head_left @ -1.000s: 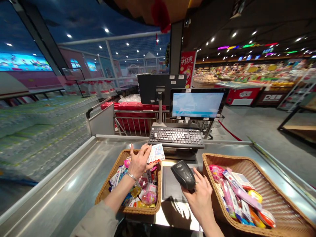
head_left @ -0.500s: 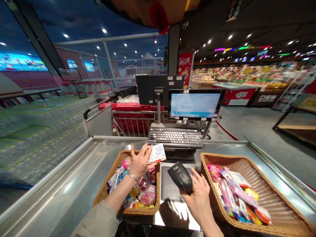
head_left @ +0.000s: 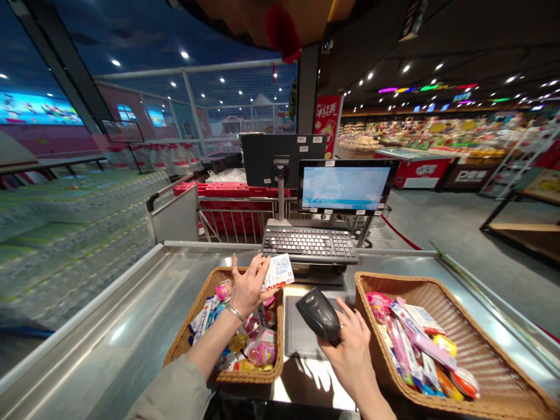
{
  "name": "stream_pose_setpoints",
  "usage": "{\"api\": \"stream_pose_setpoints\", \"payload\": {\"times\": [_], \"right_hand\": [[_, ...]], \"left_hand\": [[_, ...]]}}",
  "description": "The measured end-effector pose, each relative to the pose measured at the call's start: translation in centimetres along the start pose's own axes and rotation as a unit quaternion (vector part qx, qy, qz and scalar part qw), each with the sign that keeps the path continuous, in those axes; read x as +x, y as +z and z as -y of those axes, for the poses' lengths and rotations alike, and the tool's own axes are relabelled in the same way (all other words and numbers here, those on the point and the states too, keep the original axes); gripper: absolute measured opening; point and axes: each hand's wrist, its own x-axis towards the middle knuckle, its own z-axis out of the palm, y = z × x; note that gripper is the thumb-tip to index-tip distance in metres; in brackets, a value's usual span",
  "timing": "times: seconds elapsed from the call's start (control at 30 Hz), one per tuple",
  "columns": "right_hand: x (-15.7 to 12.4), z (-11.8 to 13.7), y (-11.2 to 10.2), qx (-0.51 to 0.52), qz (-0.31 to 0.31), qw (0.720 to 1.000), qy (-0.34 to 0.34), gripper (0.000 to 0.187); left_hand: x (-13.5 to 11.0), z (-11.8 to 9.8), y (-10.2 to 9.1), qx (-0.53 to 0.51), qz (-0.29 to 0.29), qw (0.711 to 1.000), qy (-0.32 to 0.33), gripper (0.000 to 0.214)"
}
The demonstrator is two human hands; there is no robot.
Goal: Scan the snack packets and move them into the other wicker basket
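Between the thumb and fingers of my left hand (head_left: pixel 248 287) is a small white box (head_left: pixel 280 272) with a printed picture and a red strip. That hand is over the left wicker basket (head_left: pixel 280 373), which holds candies and small toys in bright wrappers. My right hand (head_left: pixel 350 344) grips a black barcode scanner (head_left: pixel 318 314), its head turned up and left toward the box. The scanner is above a grey pad (head_left: pixel 292 332) on the counter. To the right, another wicker basket (head_left: pixel 494 326) holds several wrapped sweets and a white packet (head_left: pixel 423 318).
A keyboard (head_left: pixel 310 242) stands behind the baskets, with a lit monitor (head_left: pixel 345 188) and a second dark screen (head_left: pixel 265 160) above it. The metal counter (head_left: pixel 131 303) has raised side edges. Beyond it are shopping carts (head_left: pixel 236 213) and stacked bottles (head_left: pixel 79 233).
Almost nothing differs. The view has shifted very slightly; both hands keep the box and scanner in nearly the same places.
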Motion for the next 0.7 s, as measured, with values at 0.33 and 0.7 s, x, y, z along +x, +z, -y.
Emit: {"api": "stream_pose_setpoints", "payload": {"times": [0.33,0.7], "right_hand": [[0.2,0.5,-0.4,0.016,0.005,1.000,0.014,0.023],[0.2,1.0,-0.6,0.025,-0.051,0.998,0.036,0.025]], "left_hand": [[0.0,0.0,0.0,-0.001,0.000,1.000,-0.006,0.060],[0.5,-0.2,0.1,-0.008,-0.005,1.000,0.002,0.064]]}}
